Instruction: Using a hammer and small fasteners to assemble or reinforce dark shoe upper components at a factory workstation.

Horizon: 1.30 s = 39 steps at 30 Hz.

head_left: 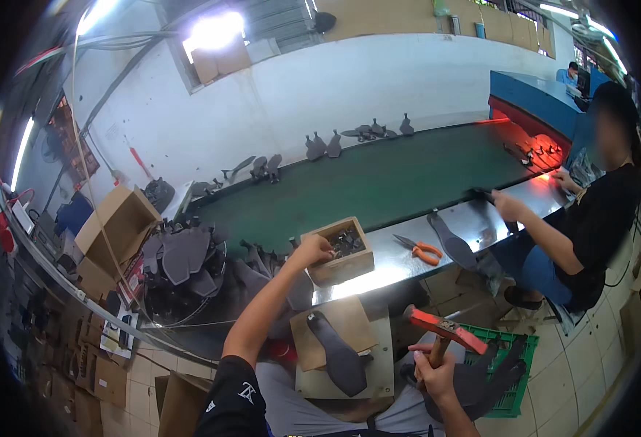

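My left hand [311,251] reaches into a small wooden box [344,268] of dark metal bits on the steel bench edge, fingers curled at its near rim. My right hand [434,373] grips the wooden handle of a red-headed hammer [446,329], held low over my lap. Between my arms a dark shoe insole [339,354] lies on a brown board [335,329] resting on a pale block.
A green conveyor belt [378,178] carries dark shoe parts along the back. Orange pliers [424,252] and another insole [451,242] lie on the steel bench. A seated person in black [590,218] works at right. A green crate [511,364] and cardboard boxes [120,218] stand around.
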### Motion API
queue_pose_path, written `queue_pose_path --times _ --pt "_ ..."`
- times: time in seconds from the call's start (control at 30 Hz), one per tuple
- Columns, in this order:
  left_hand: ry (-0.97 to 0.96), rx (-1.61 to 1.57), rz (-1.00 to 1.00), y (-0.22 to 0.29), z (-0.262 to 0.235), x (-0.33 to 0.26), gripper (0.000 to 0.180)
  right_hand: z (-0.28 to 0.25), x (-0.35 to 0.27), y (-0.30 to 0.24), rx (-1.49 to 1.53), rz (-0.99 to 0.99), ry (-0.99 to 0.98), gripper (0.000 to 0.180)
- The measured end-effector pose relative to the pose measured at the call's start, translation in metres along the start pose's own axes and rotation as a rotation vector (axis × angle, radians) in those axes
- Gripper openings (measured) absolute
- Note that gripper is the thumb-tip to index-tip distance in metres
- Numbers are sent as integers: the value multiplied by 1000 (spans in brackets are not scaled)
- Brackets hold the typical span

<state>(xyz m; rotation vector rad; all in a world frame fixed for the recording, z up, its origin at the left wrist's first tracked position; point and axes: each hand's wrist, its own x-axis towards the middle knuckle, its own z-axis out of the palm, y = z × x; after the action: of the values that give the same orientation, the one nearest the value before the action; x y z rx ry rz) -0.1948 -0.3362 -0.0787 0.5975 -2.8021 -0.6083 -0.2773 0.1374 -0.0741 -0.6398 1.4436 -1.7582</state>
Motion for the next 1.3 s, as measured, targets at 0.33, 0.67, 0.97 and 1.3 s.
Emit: queue_pose_path --times 0.33,0.67,0.97,1.3 --pt "523 -413 -65 58 -21 -36 19 20 16 -27 -116 -307 17 16" --pt "648 -1329 -74 273 -42 -173 25 91 48 -103 -1 -407 -229 26" --pt "738 -998 -122 255 -21 -221 24 117 43 -98 5 -429 -351 15" --pt "714 -183 -274 123 65 -214 24 132 107 -39 -407 -173 -419 19"
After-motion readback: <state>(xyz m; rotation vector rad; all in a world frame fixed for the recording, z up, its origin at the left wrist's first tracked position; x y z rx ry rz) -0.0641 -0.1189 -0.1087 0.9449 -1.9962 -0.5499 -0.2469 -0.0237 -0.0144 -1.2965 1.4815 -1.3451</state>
